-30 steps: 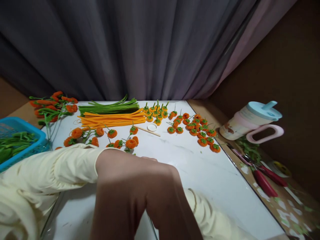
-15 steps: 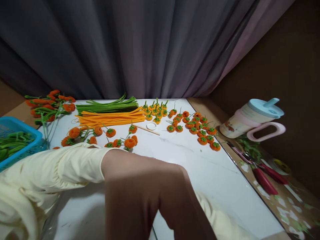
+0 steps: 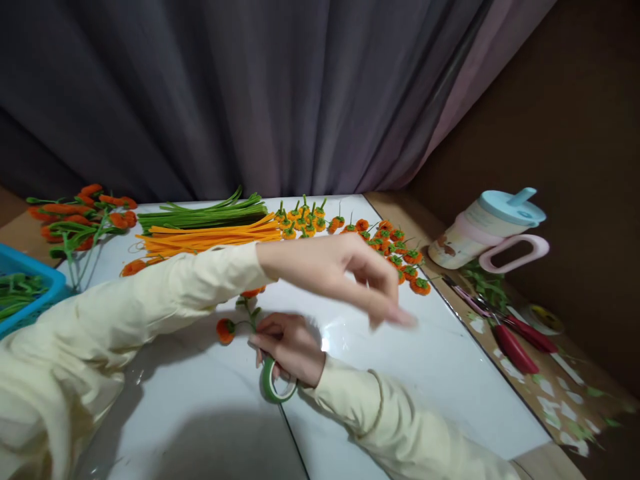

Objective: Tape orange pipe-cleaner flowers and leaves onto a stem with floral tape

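Note:
My left hand (image 3: pixel 345 270) reaches across the table above my right hand, its fingers bent and somewhat blurred, with nothing visible in them. My right hand (image 3: pixel 295 350) pinches a green pipe-cleaner stem (image 3: pixel 249 316) bearing small leaves. A fuzzy orange pumpkin (image 3: pixel 225 331) hangs off that stem on the left, and another orange piece shows partly under my left sleeve. Against the fingers of my right hand is a roll of green tape (image 3: pixel 267 385), standing on edge; whether the fingers grip it is unclear. Beyond my left hand lie several small orange pumpkins (image 3: pixel 397 247) with green tops.
Bundles of green (image 3: pixel 205 215) and orange pipe cleaners (image 3: pixel 215 238) lie at the back, beside yellow pumpkins (image 3: pixel 305 220). At left are a blue basket (image 3: pixel 30 263) and orange stems (image 3: pixel 75 213). A lidded cup (image 3: pixel 485 227) and red-handled pliers (image 3: pixel 517 347) stand and lie at right.
My left hand has lifted and swung to the right, away from close in front of the camera. My right hand, the stem and the tape roll have come into view. The camera view has shifted slightly.

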Demonstrator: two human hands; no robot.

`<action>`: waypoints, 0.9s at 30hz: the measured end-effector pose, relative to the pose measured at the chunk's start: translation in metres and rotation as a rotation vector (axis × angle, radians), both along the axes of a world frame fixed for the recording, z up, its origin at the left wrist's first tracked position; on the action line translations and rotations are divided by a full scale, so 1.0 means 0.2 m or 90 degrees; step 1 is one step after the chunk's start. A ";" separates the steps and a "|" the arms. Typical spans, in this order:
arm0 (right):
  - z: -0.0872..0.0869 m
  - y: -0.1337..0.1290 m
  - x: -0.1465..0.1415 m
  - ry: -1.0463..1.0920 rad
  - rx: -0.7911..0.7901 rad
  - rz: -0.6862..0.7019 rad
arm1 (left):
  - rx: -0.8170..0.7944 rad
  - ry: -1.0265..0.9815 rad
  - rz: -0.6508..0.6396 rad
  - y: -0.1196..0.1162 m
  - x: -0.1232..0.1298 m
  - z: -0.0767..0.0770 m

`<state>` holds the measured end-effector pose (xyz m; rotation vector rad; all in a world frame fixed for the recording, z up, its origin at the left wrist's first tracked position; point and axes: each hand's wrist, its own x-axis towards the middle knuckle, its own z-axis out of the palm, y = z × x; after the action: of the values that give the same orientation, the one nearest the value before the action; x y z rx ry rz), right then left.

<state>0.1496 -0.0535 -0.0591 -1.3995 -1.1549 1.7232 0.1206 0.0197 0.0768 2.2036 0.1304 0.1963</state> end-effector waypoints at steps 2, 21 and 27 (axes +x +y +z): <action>0.00 0.01 -0.01 0.038 -0.029 0.001 | 0.244 -0.026 0.041 0.18 0.15 -0.06; -0.03 0.02 -0.01 0.135 -0.033 -0.028 | 0.695 0.196 0.107 0.51 0.65 -0.38; -0.03 0.02 0.00 0.104 -0.021 -0.030 | 0.514 0.007 0.290 0.36 0.07 -0.06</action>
<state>0.1492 -0.0495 -0.0650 -1.2684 -1.0012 1.7932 0.1348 0.0921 0.0656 2.9454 0.6587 0.5668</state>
